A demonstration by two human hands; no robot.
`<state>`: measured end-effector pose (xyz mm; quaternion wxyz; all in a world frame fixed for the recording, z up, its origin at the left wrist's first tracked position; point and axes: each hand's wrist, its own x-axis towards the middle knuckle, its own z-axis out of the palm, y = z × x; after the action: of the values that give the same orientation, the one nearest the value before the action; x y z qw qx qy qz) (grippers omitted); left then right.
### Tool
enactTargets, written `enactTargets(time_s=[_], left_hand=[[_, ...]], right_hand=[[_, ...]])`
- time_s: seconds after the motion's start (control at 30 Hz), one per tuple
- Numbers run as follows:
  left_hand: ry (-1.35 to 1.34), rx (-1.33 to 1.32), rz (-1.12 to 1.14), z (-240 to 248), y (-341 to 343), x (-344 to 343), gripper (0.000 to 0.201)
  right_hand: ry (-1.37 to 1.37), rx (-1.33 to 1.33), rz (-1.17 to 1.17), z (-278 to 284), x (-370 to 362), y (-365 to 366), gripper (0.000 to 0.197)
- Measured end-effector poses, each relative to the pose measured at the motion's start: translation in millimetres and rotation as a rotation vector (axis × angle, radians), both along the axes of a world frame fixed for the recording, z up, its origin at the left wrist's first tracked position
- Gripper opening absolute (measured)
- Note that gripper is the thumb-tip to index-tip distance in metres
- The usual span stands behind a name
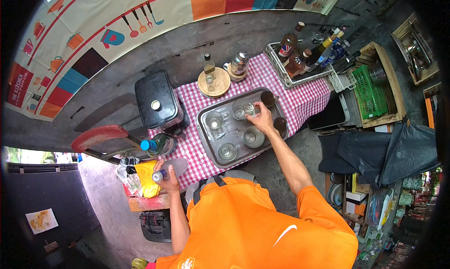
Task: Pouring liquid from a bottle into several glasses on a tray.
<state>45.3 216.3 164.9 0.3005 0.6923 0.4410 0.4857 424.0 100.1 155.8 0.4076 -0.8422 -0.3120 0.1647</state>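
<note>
My left hand [171, 179] is wrapped round a clear bottle [179, 165] at the table's near left edge. The bottle is tilted, its dark-capped neck pointing left. Over a grey metal tray [213, 148], my right hand [263, 120] pinches a small clear glass [251, 110]. Right beside it is another clear glass [239, 113]; whether the two touch I cannot tell. Also standing on the tray are a glass at its left [214, 120], a glass near its front [228, 152] and a wider glass [253, 137] below my right hand. Two dark cups [268, 98] line its right side.
A red-checked cloth [307, 96] covers the table. Behind the tray, a small bottle [208, 67] stands on a round wooden board [220, 85]. A black lidded bin [157, 95] and a blue-capped bottle [164, 144] are left; a wire rack [300, 79] of bottles is back right.
</note>
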Motion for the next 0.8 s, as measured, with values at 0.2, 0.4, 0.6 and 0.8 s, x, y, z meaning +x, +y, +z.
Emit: enactTargets(time_s=[0.2,0.4,0.6,0.8], left_hand=[[-0.010,0.011,-0.002,-0.4,0.4,0.9,0.031],[-0.006,0.004,0.002,1.0,-0.2,1.2,0.032],[-0.005,0.007,0.003,1.5,-0.4,0.9,0.032],[-0.010,0.004,0.000,-2.3,-1.0,-1.1,0.032]], right_hand=[[0.014,-0.003,0.001,-0.8,1.3,0.6,0.055],[0.008,-0.003,0.016,-5.5,3.6,0.4,0.054],[0.002,-0.009,0.018,-1.6,2.0,1.9,0.054],[0.021,-0.013,0.001,4.8,-0.5,2.1,0.054]])
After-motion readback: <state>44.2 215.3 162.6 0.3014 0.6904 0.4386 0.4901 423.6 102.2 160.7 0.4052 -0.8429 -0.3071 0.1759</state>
